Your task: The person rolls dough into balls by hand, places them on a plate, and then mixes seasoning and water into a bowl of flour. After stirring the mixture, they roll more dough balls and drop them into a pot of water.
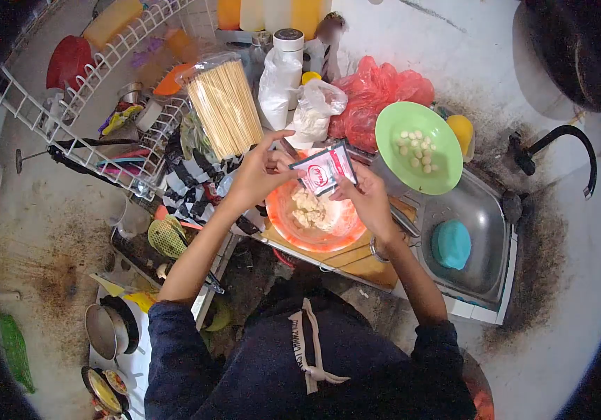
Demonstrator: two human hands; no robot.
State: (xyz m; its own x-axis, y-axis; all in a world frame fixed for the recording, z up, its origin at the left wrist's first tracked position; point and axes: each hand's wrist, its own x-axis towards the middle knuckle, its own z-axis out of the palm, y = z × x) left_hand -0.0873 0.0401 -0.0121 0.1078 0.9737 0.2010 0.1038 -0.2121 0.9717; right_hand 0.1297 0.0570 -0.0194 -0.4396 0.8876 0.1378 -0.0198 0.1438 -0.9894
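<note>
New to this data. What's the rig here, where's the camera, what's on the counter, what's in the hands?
There is no machine: a person works with two bare hands. The single picture comes from a fisheye camera worn on the head, looking down over their dark hooded top.

Both hands hold one small red-and-white sachet: the left hand at its upper left corner, the right hand at its lower right side. Beneath it an orange bowl holds pale chunks and sits on a wooden board.

Nearby: a green bowl of small pale pieces, a bag of bamboo skewers, red plastic bags, a white dish rack, and a sink with a teal object in it.
</note>
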